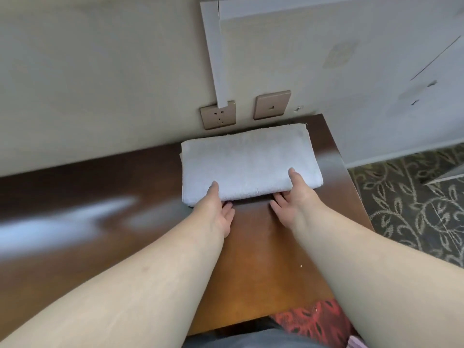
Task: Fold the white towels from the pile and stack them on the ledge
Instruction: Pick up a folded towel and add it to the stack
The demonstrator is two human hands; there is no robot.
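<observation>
Both-handed, left hand (pixel 218 209), right hand (pixel 292 197) pinching towel (pixel 246 159) near edge

— What is seen on the wooden ledge (pixel 263 247)?

— A folded white towel (pixel 247 162) is laid flat at 12 o'clock on it, close to the beige wall (pixel 100 84). Its near edge is held at both ends: the left hand (pixel 219 207) at 11 o'clock, the right hand (pixel 292 197) at 1 o'clock, thumbs placed on top and fingers tucked beneath.

— And behind it?

— A power socket (pixel 218 118) and a blank wall plate (pixel 272 104) are mounted just above the towel. Patterned carpet (pixel 414 204) is seen at 3 o'clock.
</observation>
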